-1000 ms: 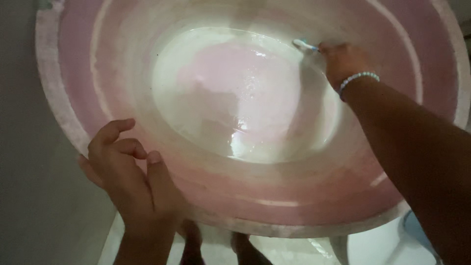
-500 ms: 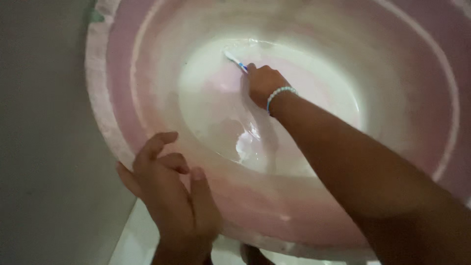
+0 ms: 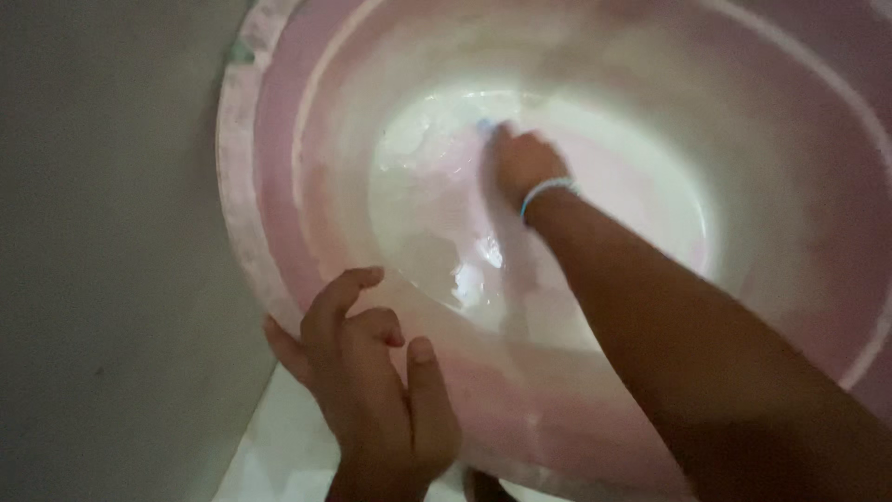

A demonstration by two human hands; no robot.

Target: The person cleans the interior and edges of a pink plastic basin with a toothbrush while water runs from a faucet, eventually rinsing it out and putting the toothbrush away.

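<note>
A large pink plastic basin point(image 3: 279, 242) is tipped toward me, its wet pale bottom shining. My left hand point(image 3: 372, 390) grips the near rim, thumb outside and fingers curled over the edge. My right hand point(image 3: 522, 163), a pale bead bracelet on its wrist, reaches to the basin's bottom. It is closed on a small brush with a blue-and-white handle point(image 3: 485, 125), whose head is blurred against the bottom's upper left part.
A plain grey wall point(image 3: 102, 251) stands close on the left of the basin. A strip of pale floor point(image 3: 279, 446) shows below the rim, beside my left wrist.
My right hand swept the brush from the bottom's right edge across to its upper left. The basin shifted right in view, and my left hand moved with the rim.
</note>
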